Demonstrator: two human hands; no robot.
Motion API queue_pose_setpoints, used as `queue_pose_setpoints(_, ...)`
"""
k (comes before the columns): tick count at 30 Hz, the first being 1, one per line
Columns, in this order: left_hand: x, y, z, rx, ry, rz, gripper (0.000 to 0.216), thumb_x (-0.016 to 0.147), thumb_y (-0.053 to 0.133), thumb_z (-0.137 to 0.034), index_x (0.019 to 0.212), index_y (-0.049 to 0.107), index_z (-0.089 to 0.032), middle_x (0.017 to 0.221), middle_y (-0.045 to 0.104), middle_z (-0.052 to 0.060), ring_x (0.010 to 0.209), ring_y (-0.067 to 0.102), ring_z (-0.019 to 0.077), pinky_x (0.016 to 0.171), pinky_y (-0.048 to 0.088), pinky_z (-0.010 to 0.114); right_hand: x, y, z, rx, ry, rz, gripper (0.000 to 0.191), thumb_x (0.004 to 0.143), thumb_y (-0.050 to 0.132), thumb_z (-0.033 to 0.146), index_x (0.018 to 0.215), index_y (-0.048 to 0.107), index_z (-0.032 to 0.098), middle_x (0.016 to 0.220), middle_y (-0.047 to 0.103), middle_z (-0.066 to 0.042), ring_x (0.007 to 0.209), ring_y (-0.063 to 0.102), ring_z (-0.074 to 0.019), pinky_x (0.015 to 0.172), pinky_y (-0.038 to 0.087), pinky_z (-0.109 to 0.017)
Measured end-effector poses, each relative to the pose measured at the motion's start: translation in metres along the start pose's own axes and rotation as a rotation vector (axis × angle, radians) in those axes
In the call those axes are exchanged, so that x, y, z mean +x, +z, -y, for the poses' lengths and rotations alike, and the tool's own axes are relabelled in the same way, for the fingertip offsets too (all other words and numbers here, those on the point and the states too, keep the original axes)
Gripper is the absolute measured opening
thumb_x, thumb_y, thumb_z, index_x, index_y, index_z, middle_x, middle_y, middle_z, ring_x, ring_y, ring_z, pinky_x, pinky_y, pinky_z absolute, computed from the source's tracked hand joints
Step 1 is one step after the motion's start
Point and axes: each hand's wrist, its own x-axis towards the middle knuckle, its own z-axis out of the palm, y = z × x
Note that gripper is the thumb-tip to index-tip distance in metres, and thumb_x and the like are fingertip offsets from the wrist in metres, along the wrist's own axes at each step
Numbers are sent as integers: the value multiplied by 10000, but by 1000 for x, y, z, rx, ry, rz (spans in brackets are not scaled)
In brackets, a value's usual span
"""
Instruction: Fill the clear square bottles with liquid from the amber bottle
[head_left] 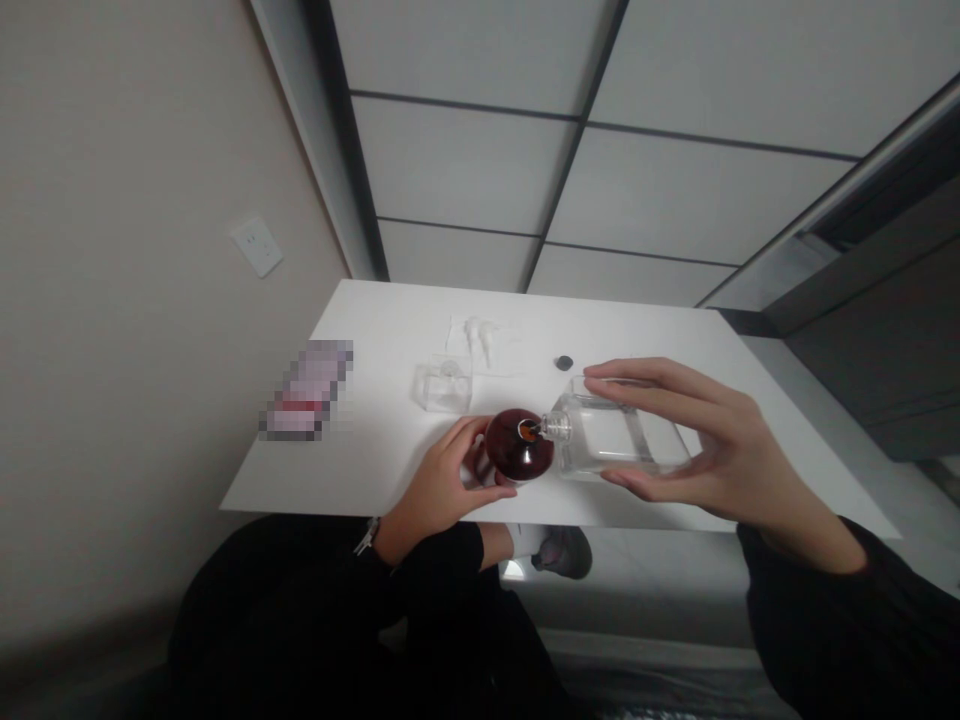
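My left hand [442,478] is wrapped round the side of a dark amber bottle [520,455], which stands upright with its mouth uncapped. My right hand [697,430] grips a clear square bottle [607,440] between thumb and fingers. That bottle is tipped on its side, its neck [556,427] at the mouth of the amber one. A thin stream seems to run between the two mouths, though it is small and hard to make out. Beyond them on the table lies a small dark cap [564,363].
The white table [375,460] also carries a second clear square bottle [448,388] and white pump tops [481,338] on a tissue. A pixelated pinkish item [309,390] lies at the left edge. A wall and panelled doors stand behind.
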Motion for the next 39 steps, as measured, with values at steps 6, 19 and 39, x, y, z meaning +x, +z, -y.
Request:
queue_pose_setpoints(6,-1,0,3,15,7,-6,748,768,957,-388,1413,599,-264,1394,691,109,1307,655,337,1138,526,563,3,-3,2,-3,-6,15,655,852,886,314,1469,676,383,1336,762,-76,1197,758,-327,1008,672,-478)
queue_pose_setpoints(19,-1,1,1,25,-17,-6,731,749,966,-359,1378,607,-262,1362,698,101,1268,672,340,1109,546,555,5,-7,0,-37,-10,32,623,850,889,374,1443,697,400,1338,771,-51,1189,768,-334,983,687,-467)
queue_pose_setpoints(39,-2,1,1,13,-7,-8,724,766,954,-377,1389,607,-251,1384,691,106,1293,661,340,1128,534,561,9,-12,5,-77,-30,87,629,874,859,344,1475,674,369,1356,766,-63,1213,760,-306,1006,667,-435)
